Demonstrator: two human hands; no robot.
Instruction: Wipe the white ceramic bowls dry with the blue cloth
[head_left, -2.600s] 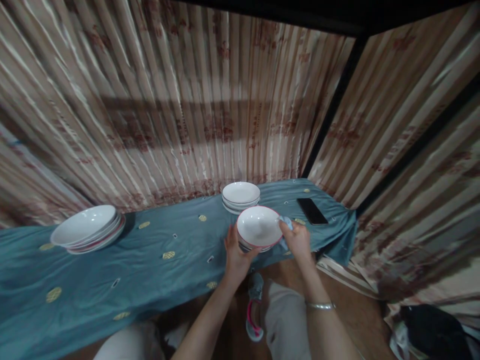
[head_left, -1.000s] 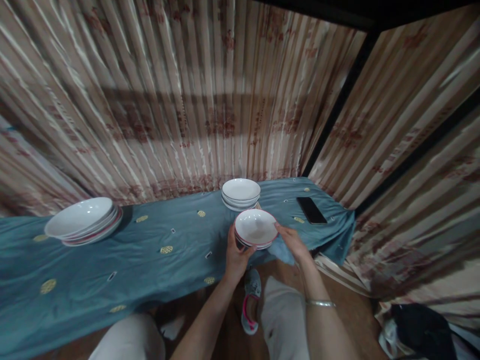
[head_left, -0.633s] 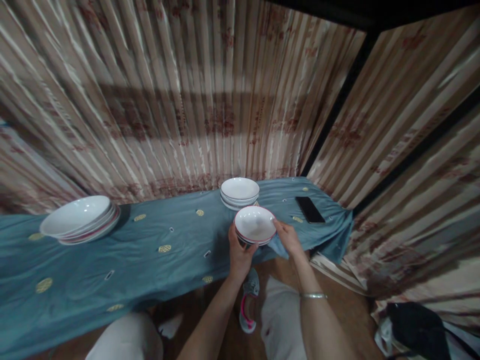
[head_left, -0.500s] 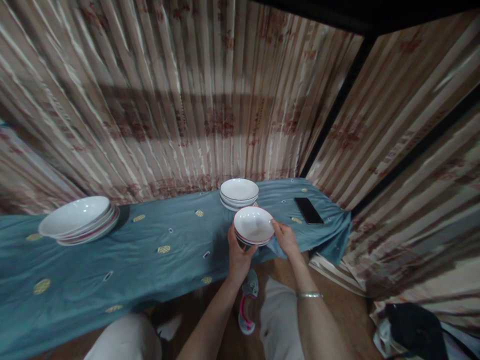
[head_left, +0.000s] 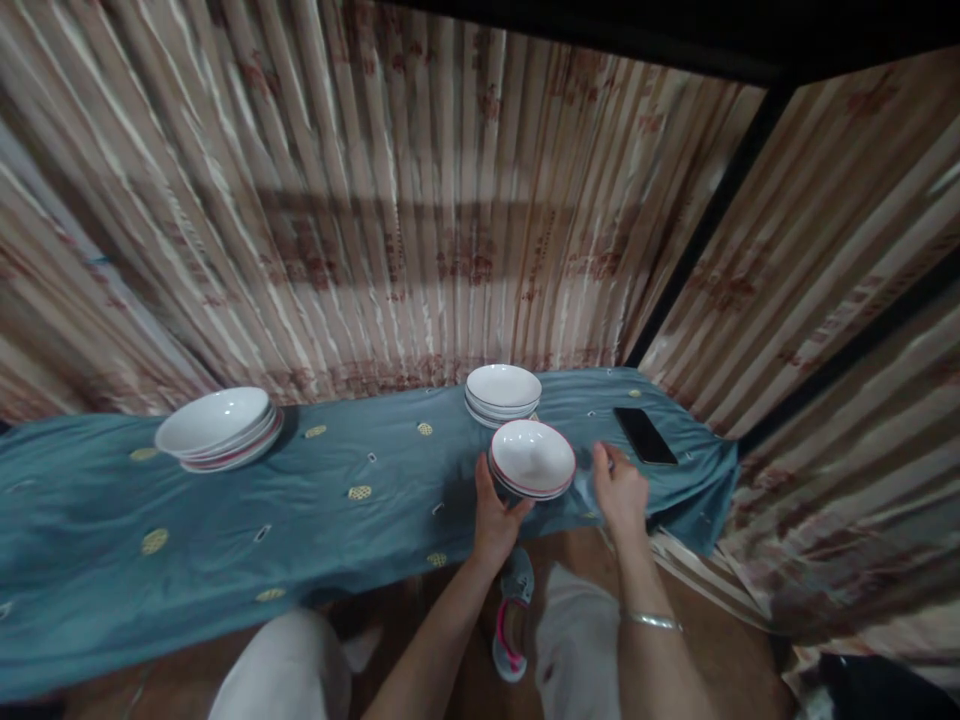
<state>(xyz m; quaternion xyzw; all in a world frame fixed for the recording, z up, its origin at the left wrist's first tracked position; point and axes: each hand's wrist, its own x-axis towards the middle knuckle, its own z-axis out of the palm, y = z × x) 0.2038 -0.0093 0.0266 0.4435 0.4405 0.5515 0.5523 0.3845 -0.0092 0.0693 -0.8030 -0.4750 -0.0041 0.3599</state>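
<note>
My left hand point(head_left: 499, 520) grips the near left side of a small stack of white bowls point(head_left: 532, 458) with red rims. The thumb is at the front of the stack and the fingers are along its left side. To the right of these bowls, and apart from them, is my right hand point(head_left: 621, 490), its fingers curled closed. A pale bluish patch shows beside its fingertips, but I cannot make out what it holds. Just behind the held bowls stands another stack of white bowls point(head_left: 502, 388) with dark rims.
A blue-green cloth point(head_left: 300, 520) with yellow motifs covers the long table. Several larger white dishes point(head_left: 217, 425) are stacked at its left. A black phone point(head_left: 645, 436) lies near the right end. Pleated curtains point(head_left: 450, 200) hang behind, and a dark post point(head_left: 705, 230) rises at the right corner.
My right hand has let go of the red-rimmed bowls' right edge and moved away to the right, its fingers now curled. My left hand keeps its grip. The camera view has shifted slightly left.
</note>
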